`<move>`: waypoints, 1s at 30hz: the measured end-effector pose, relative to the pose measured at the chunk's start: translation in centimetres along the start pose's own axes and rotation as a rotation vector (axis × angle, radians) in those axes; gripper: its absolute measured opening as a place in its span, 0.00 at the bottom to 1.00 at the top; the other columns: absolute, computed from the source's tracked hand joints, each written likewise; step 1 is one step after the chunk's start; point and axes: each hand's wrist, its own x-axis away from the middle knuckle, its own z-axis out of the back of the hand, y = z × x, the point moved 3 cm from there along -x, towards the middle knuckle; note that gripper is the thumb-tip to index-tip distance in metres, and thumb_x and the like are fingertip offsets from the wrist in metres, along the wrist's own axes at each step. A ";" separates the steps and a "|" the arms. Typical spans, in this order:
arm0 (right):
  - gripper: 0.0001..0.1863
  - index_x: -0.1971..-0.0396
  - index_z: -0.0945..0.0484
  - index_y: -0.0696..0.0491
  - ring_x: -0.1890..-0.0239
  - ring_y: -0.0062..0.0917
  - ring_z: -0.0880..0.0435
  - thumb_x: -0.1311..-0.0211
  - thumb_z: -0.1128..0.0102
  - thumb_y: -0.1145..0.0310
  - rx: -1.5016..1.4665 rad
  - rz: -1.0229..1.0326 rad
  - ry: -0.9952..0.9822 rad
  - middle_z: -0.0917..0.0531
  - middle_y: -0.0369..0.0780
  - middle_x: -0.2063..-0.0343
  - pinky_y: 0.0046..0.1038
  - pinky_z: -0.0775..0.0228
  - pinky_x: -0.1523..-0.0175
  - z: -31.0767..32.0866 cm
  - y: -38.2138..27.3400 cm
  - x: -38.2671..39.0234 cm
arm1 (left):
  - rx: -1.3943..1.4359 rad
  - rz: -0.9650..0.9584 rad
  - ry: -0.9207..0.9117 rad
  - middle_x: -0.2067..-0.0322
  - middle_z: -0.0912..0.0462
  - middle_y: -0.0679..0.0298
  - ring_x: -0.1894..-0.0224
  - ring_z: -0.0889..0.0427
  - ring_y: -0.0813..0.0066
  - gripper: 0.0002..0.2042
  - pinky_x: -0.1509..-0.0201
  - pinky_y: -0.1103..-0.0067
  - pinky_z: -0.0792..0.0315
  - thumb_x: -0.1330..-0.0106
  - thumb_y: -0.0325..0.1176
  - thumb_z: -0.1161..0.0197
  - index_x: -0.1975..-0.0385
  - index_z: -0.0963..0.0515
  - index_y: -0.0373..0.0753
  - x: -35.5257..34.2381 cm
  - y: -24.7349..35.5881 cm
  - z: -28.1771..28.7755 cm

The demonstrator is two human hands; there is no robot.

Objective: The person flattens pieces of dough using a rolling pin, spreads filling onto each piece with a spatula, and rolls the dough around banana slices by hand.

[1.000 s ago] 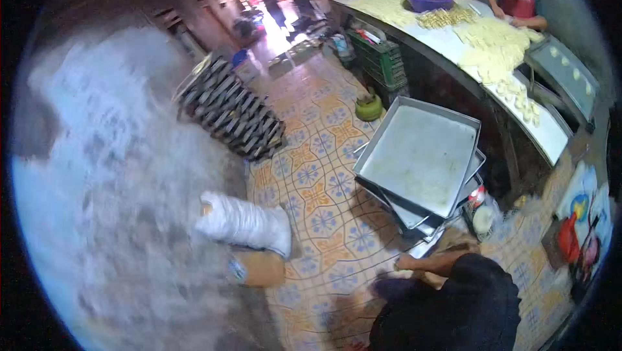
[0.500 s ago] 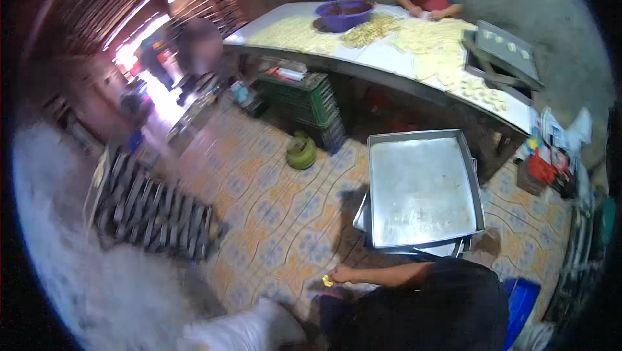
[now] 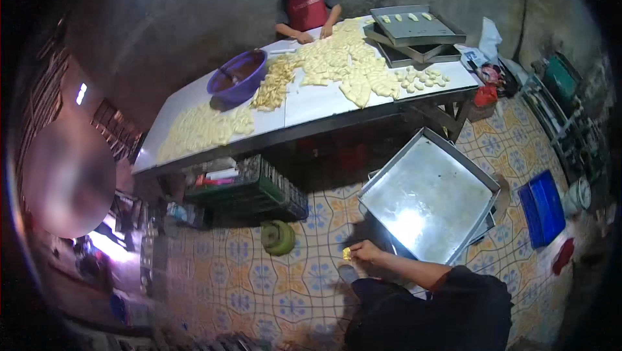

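Near: one hand, can't tell which, pinches a small yellow piece just over the patterned tile floor, w/ a stack of metal trays touching the arm. Green round thing sits nearby. Blue crate by the floor's right edge. Farther: long table, dough pieces across it, purple bowl near its far edge. Another person at the far side.

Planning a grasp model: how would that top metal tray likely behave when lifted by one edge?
The tray is a wide, shallow metal sheet with a low rim, so probably stiff, though it may flex slightly. Its bare shiny surface suggests it is slippery to grip. It rests tilted on a stack of trays, so it could slide off. The hand beside it holds a small yellow piece.
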 end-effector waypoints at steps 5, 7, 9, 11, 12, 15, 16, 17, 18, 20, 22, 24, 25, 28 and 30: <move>0.11 0.63 0.11 0.51 0.74 0.17 0.20 0.42 0.39 0.70 -0.015 -0.026 0.142 0.14 0.37 0.75 0.24 0.31 0.70 -1.3 -5.9 -6.4 | -0.051 0.084 -0.150 0.74 0.18 0.59 0.73 0.19 0.69 0.11 0.68 0.70 0.27 0.36 0.41 0.38 0.67 0.20 0.39 -10.0 3.2 0.5; 0.12 0.63 0.11 0.51 0.75 0.18 0.21 0.42 0.42 0.69 0.066 0.020 0.220 0.14 0.36 0.76 0.24 0.31 0.70 -0.6 -8.9 -7.5 | -0.079 0.102 -0.222 0.73 0.18 0.59 0.72 0.19 0.70 0.11 0.68 0.70 0.27 0.35 0.41 0.38 0.67 0.20 0.39 -14.5 5.1 -0.1; 0.13 0.61 0.11 0.49 0.75 0.17 0.21 0.41 0.43 0.68 -0.044 -0.123 0.250 0.15 0.34 0.76 0.23 0.32 0.70 0.0 -9.8 -10.5 | -0.095 0.103 -0.282 0.73 0.18 0.59 0.72 0.19 0.70 0.12 0.67 0.70 0.27 0.35 0.41 0.38 0.66 0.20 0.39 -20.1 8.3 -1.2; 0.13 0.60 0.11 0.49 0.76 0.15 0.23 0.41 0.42 0.68 -0.103 0.015 0.326 0.17 0.31 0.78 0.22 0.34 0.71 1.3 -10.9 -13.6 | -0.107 0.114 -0.329 0.72 0.17 0.59 0.72 0.19 0.70 0.12 0.67 0.71 0.27 0.35 0.42 0.38 0.65 0.19 0.39 -24.7 10.7 -2.5; 0.13 0.60 0.11 0.49 0.76 0.15 0.23 0.41 0.42 0.68 -0.093 0.006 0.339 0.17 0.31 0.78 0.22 0.34 0.71 1.9 -11.6 -14.7 | -0.114 0.116 -0.348 0.72 0.17 0.59 0.72 0.19 0.71 0.12 0.67 0.71 0.27 0.34 0.42 0.38 0.64 0.19 0.38 -27.1 11.6 -2.7; 0.08 0.67 0.15 0.57 0.80 0.14 0.28 0.34 0.41 0.70 -0.368 0.190 0.514 0.21 0.31 0.79 0.21 0.41 0.77 5.5 -14.4 -17.7 | -0.123 0.121 -0.425 0.71 0.17 0.59 0.71 0.19 0.71 0.12 0.67 0.71 0.27 0.34 0.42 0.38 0.63 0.19 0.38 -34.3 14.7 -4.3; 0.08 0.65 0.15 0.57 0.80 0.14 0.28 0.34 0.40 0.69 -0.359 0.183 0.552 0.20 0.31 0.79 0.20 0.41 0.77 6.3 -16.3 -18.2 | -0.132 0.134 -0.453 0.71 0.17 0.59 0.71 0.19 0.71 0.13 0.66 0.71 0.27 0.34 0.42 0.38 0.63 0.18 0.38 -36.3 15.0 -4.3; 0.08 0.63 0.15 0.57 0.80 0.13 0.28 0.33 0.39 0.69 -0.350 0.176 0.591 0.20 0.32 0.78 0.19 0.42 0.77 7.4 -18.3 -19.0 | -0.135 0.141 -0.477 0.71 0.16 0.58 0.71 0.19 0.71 0.13 0.66 0.71 0.26 0.33 0.42 0.38 0.62 0.18 0.38 -38.7 15.5 -4.7; 0.08 0.62 0.15 0.57 0.81 0.14 0.28 0.33 0.39 0.69 -0.416 0.218 0.682 0.20 0.32 0.77 0.19 0.41 0.77 8.2 -19.9 -19.4 | -0.143 0.152 -0.508 0.71 0.16 0.58 0.71 0.19 0.72 0.13 0.66 0.72 0.26 0.33 0.42 0.38 0.62 0.18 0.38 -40.8 16.0 -5.1; 0.10 0.59 0.15 0.57 0.79 0.13 0.27 0.32 0.42 0.70 -0.470 0.167 0.715 0.19 0.32 0.74 0.19 0.39 0.76 10.7 -21.8 -20.1 | -0.169 0.173 -0.570 0.70 0.16 0.58 0.70 0.18 0.72 0.13 0.66 0.72 0.26 0.33 0.42 0.38 0.61 0.18 0.38 -44.5 16.8 -6.1; 0.11 0.57 0.14 0.56 0.74 0.12 0.24 0.33 0.44 0.71 -0.529 0.211 0.777 0.16 0.33 0.69 0.17 0.37 0.72 13.6 -23.3 -20.8 | -0.197 0.211 -0.655 0.70 0.16 0.58 0.70 0.18 0.72 0.14 0.66 0.72 0.26 0.32 0.42 0.39 0.60 0.17 0.38 -48.5 19.5 -8.4; 0.14 0.51 0.16 0.55 0.70 0.13 0.22 0.32 0.43 0.70 -0.370 0.158 0.810 0.16 0.32 0.67 0.18 0.36 0.71 14.9 -27.7 -20.0 | -0.232 0.262 -0.721 0.69 0.15 0.58 0.70 0.18 0.72 0.14 0.65 0.73 0.26 0.32 0.42 0.39 0.59 0.17 0.37 -52.1 20.3 -9.8; 0.15 0.48 0.17 0.55 0.69 0.14 0.23 0.32 0.41 0.68 -0.303 0.207 0.808 0.17 0.32 0.67 0.19 0.37 0.71 16.3 -27.4 -19.7 | -0.264 0.264 -0.780 0.69 0.15 0.58 0.69 0.18 0.73 0.14 0.65 0.73 0.26 0.32 0.42 0.39 0.59 0.17 0.37 -54.0 21.1 -11.1; 0.12 0.53 0.17 0.58 0.73 0.13 0.22 0.32 0.46 0.74 -0.533 0.184 0.899 0.17 0.32 0.69 0.17 0.32 0.70 17.8 -27.8 -19.9 | -0.328 0.335 -0.876 0.68 0.15 0.58 0.69 0.18 0.73 0.15 0.65 0.73 0.26 0.31 0.42 0.39 0.57 0.16 0.37 -58.8 23.7 -14.3; 0.11 0.56 0.16 0.58 0.76 0.13 0.25 0.32 0.46 0.73 -0.592 0.205 0.954 0.19 0.30 0.74 0.17 0.38 0.74 19.6 -27.7 -22.0 | -0.319 0.395 -0.905 0.68 0.14 0.58 0.68 0.18 0.73 0.15 0.64 0.73 0.25 0.31 0.42 0.39 0.57 0.16 0.37 -61.0 25.9 -16.6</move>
